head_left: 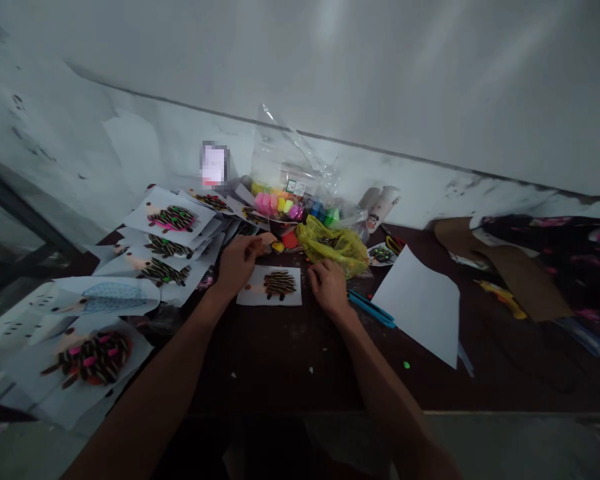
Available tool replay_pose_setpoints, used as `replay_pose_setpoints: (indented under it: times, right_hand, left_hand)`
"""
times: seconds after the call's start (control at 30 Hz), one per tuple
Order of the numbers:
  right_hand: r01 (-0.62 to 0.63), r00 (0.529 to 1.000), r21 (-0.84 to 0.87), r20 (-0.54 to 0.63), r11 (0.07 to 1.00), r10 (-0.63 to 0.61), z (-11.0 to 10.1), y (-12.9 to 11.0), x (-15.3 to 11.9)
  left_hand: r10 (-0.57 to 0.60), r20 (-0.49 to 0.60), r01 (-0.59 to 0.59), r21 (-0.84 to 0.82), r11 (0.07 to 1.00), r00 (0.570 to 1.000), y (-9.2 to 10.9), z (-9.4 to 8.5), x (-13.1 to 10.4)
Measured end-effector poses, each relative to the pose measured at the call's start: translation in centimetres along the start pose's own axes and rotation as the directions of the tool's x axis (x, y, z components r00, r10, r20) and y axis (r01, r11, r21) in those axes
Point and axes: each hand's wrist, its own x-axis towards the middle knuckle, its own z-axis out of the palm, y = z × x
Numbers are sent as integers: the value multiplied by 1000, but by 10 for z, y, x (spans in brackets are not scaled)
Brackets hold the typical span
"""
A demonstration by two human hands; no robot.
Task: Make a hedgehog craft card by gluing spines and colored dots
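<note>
A small white card (247,298) lies on the dark table, with a hedgehog figure (280,283) on it made of brown spines on a peach body with dark feet. My left hand (239,261) is over the card's upper left corner, fingers pinched together; whatever is between them is too small to name. Just beyond its fingertips are a peach lump (267,240) and a red-orange lump (289,239), apparently clay. Beside the card's right edge my right hand (329,285) rests with curled fingers, in front of a yellow plastic bag (347,250) holding brown spines. Its fingertips are hidden.
Finished hedgehog pictures (173,220) pile up at left. A clear bag (295,177) of colourful clay stands by the wall. Right of my hand lie blue scissors (373,308), a white sheet (423,300), brown cardboard (525,280) and dark flowered cloth (570,260).
</note>
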Motion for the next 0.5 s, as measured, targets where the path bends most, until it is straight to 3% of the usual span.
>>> replay_pose_setpoints:
  times: [0.1, 0.2, 0.3, 0.5]
  right_hand:
    - [12, 1000, 10, -5, 1000, -12, 2, 1, 0]
    - [11, 1000, 14, -3, 1000, -11, 2, 2, 0]
    - [12, 1000, 24, -6, 1000, -12, 1, 2, 0]
    - [55, 998, 137, -18, 989, -53, 1, -2, 1]
  left_hand:
    - [-70, 6, 71, -44, 997, 998, -1, -3, 1]
    - [-106, 16, 105, 29, 994, 994, -1, -6, 2]
    - [-102, 56, 97, 87, 991, 993, -1, -5, 1]
    - [-52, 193, 44, 43, 998, 980, -6, 1, 1]
